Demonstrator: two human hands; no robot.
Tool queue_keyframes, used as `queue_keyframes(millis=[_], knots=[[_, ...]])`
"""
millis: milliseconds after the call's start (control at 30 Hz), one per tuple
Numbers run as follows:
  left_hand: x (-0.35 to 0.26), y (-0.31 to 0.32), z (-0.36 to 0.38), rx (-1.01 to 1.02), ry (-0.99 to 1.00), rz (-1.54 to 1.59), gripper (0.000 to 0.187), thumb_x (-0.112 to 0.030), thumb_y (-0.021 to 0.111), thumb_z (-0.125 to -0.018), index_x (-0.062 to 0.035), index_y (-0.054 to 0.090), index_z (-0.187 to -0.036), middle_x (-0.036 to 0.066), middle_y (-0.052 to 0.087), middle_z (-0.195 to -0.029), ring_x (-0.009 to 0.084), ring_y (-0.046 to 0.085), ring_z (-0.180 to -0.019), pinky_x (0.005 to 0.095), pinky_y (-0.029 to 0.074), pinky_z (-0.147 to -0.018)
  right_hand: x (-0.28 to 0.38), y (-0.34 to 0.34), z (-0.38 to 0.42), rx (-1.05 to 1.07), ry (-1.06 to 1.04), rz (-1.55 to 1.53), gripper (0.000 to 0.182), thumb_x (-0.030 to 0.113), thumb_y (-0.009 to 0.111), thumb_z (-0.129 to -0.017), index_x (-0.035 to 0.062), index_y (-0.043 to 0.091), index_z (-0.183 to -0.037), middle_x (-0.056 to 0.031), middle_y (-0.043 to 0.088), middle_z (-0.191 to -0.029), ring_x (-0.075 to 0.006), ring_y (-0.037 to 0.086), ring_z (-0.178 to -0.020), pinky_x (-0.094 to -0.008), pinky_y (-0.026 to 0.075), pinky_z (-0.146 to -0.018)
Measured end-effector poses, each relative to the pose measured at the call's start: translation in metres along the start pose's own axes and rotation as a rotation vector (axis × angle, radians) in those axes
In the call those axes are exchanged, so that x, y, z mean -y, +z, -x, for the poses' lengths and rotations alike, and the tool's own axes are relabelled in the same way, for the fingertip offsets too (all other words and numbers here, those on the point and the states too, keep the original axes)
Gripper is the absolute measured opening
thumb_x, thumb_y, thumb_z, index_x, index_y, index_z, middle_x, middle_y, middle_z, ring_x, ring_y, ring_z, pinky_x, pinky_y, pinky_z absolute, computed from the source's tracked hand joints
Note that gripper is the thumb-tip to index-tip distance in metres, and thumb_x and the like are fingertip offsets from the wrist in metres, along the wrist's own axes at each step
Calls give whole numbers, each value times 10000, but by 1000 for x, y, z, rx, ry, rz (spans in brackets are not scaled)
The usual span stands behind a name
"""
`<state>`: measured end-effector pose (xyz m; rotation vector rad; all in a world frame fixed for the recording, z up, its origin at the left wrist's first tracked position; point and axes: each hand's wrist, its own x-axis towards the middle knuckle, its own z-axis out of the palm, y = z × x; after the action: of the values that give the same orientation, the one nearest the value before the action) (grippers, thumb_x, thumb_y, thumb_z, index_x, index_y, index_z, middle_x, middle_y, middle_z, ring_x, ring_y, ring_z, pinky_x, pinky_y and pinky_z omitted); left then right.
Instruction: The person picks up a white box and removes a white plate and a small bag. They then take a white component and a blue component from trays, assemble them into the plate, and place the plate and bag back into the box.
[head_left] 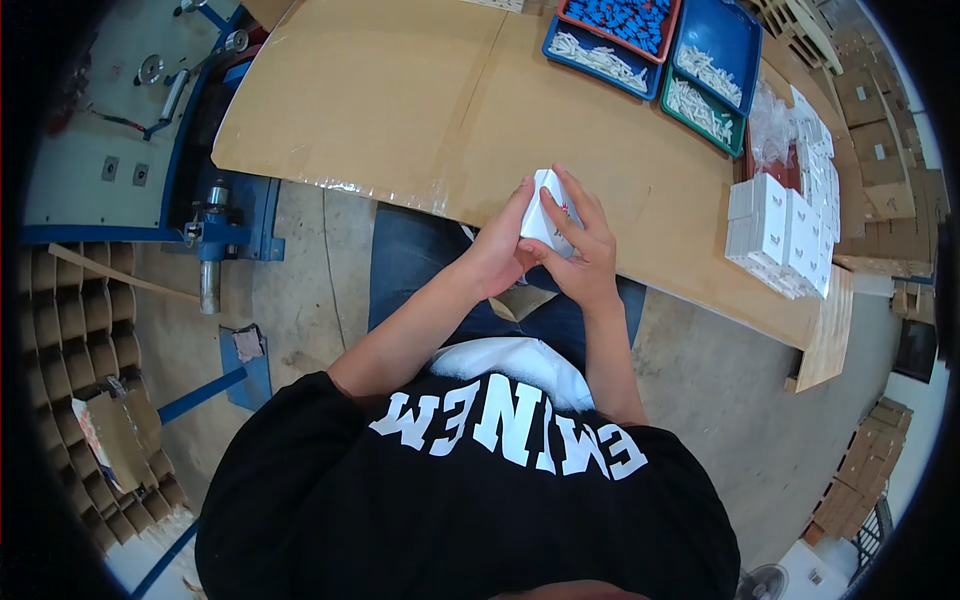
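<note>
A small white box [545,212] with a reddish mark on one face is held between both hands, just over the near edge of the cardboard-covered table [400,110]. My left hand [498,243] is closed round the box's left side. On the right side, my right hand [585,245] grips it, with fingers over the top and the thumb at the lower edge. The palms hide part of the box.
At the back right are a red tray of blue pieces [620,22] and blue and green trays [738,140] of white pieces. Stacked white boxes [775,225] stand at the right edge. Blue machinery [232,225] is at the left.
</note>
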<state>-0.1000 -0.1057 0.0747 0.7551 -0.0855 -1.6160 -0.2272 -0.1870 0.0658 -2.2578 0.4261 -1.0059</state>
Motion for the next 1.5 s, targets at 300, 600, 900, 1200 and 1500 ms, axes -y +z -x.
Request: queue_keyframes(millis=[300, 600, 900, 1200, 1500], knots=[[3, -4, -1, 23, 69, 52, 580, -574, 345, -1088, -158, 457, -1477, 43, 609, -1324, 186, 613, -1198, 340, 504, -991, 0, -1, -8, 86, -22, -40, 645, 251, 888, -708, 98, 709, -1308, -194, 523, -1520, -414, 513, -1372, -475, 443, -1103], [2, 10, 2, -16, 60, 5, 562, -563, 365, -1088, -163, 445, -1474, 48, 609, -1316, 191, 615, -1193, 339, 511, -976, 2, -9, -6, 57, 24, -67, 644, 257, 876, -720, 87, 701, -1316, -191, 518, -1526, -416, 505, -1380, -482, 428, -1112], [2, 14, 6, 16, 88, -37, 581, -553, 358, -1092, -150, 428, -1504, 68, 584, -1384, 206, 592, -1251, 362, 486, -1027, 3, -10, 0, 63, 37, -76, 647, 287, 869, -718, 107, 707, -1317, -177, 504, -1545, -405, 474, -1421, -570, 324, -1165], [1, 10, 10, -1, 135, -28, 572, -537, 398, -1088, -147, 424, -1506, 67, 578, -1381, 183, 590, -1233, 353, 483, -1024, 3, -10, -6, 130, 46, -67, 632, 321, 862, -750, 143, 703, -1335, -142, 499, -1559, -382, 411, -1478, -582, 298, -1182], [-4, 29, 13, 86, 318, 85, 502, -233, 448, -1047, -112, 394, -1531, 76, 536, -1415, 185, 497, -1343, 376, 391, -1129, 9, -2, -1, -379, 625, -676, 591, 98, 798, -896, -28, 547, -1416, -172, 545, -1450, -226, 547, -1328, -373, 462, -1091]])
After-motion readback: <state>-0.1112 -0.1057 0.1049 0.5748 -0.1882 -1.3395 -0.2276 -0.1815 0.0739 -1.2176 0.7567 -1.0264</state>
